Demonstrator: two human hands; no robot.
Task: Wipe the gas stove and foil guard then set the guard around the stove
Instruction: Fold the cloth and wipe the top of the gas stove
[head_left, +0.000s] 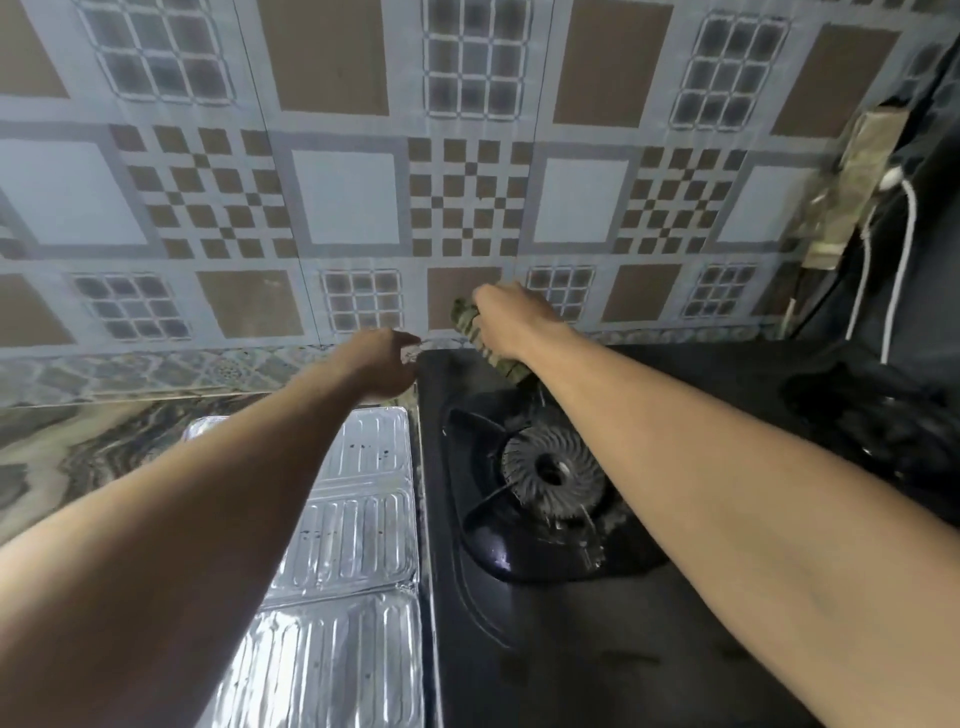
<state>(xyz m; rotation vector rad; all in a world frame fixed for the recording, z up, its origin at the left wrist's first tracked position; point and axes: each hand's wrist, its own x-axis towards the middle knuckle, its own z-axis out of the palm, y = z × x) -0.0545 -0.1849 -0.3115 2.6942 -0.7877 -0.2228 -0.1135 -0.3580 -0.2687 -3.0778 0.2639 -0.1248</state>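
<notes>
Nearest the viewer, two bare forearms stretch forward over a kitchen counter. Under the left forearm, the foil guard (337, 571) lies flat on the marbled counter (78, 452), with its ribbed silver panels just beside the left edge of the gas stove (545, 649). The stove is black and glossy and fills the lower right. Its left burner (553, 475) shows between the two arms, ringed by a dark pan support, and a second burner (883, 415) sits dim at the far right. Farther back, the left hand (382, 364) is at the stove's rear left corner. Its fingers are bent toward the corner but blurred, so it cannot be told whether they pinch anything. The right hand (511, 317) is above the stove's rear edge, close to the wall, with its fingers curled tightly around a bunched camouflage-patterned cloth (470, 325) that hangs down to the stove top. Behind them rises a tiled wall (337, 197) in grey, brown and white squares and checkers. At the far right, another camouflage fabric (852, 192) hangs beside a white cord (904, 260).
</notes>
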